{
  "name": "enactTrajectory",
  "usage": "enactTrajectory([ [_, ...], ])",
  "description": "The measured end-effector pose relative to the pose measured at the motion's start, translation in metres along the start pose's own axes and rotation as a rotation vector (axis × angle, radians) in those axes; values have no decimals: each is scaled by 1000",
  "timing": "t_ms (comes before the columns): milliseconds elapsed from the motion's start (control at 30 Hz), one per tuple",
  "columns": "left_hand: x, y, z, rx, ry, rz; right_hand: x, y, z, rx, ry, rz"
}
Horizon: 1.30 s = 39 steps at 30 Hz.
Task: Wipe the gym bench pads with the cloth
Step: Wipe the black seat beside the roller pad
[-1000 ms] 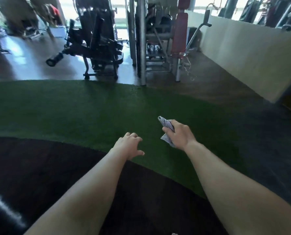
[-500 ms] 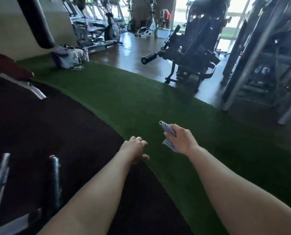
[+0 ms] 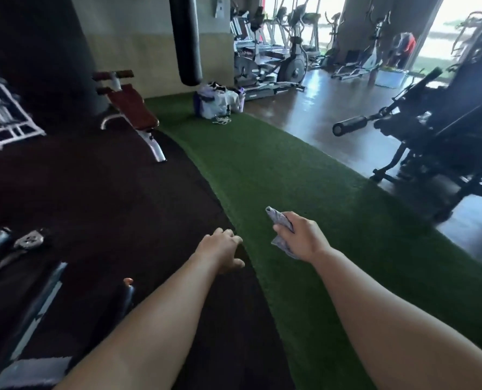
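My right hand [image 3: 301,237] grips a small folded grey-lilac cloth [image 3: 279,219], held out in front of me above the green turf. My left hand [image 3: 220,249] hangs beside it with loosely curled fingers and holds nothing. A sloping bench with a dark red pad [image 3: 131,106] and a white frame stands far off at the upper left, on the dark rubber floor. Both hands are well short of it.
A black punch bag [image 3: 186,40] hangs behind the bench. Bags [image 3: 215,104] lie on the turf's far end. A black weight machine [image 3: 442,128] stands at right. Dark equipment frames [image 3: 31,280] fill the lower left. Cardio machines [image 3: 276,60] line the back.
The view has swung left: the red bench, punch bag and cardio machines have come into sight. Both hands keep their pose, the cloth still in the right one.
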<state>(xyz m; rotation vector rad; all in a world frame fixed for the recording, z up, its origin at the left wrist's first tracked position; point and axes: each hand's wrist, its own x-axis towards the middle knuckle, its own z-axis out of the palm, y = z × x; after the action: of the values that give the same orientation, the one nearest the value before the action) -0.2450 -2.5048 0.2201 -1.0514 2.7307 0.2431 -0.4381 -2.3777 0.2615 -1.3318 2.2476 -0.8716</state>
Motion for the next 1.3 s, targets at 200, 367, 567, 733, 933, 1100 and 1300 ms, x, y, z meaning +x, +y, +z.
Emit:
enactTrajectory([
  [200, 77, -53, -30, -89, 49, -224, 148, -24, 12, -63, -192, -161],
  [367, 125, -115, -48, -155, 87, -382, 257, -66, 42, -83, -303, -296],
  [567, 182, -226, -61, -186, 75, -534, 381, -126, 117, -62, -401, -408],
  [733, 218, -322, -80, -209, 90, -636, 469, -194, 181, -47, -479, -461],
  [933, 242, -436, -93, -244, 75, -800, 560, -285, 265, -48, -593, -576],
  [1100, 255, -529, -100, -283, 67, -973, 633, -365, 348, -94, -726, -735],
  [1300, 242, -614, -105, -383, 121, -1237, 682, -473, 440, -157, -917, -972],
])
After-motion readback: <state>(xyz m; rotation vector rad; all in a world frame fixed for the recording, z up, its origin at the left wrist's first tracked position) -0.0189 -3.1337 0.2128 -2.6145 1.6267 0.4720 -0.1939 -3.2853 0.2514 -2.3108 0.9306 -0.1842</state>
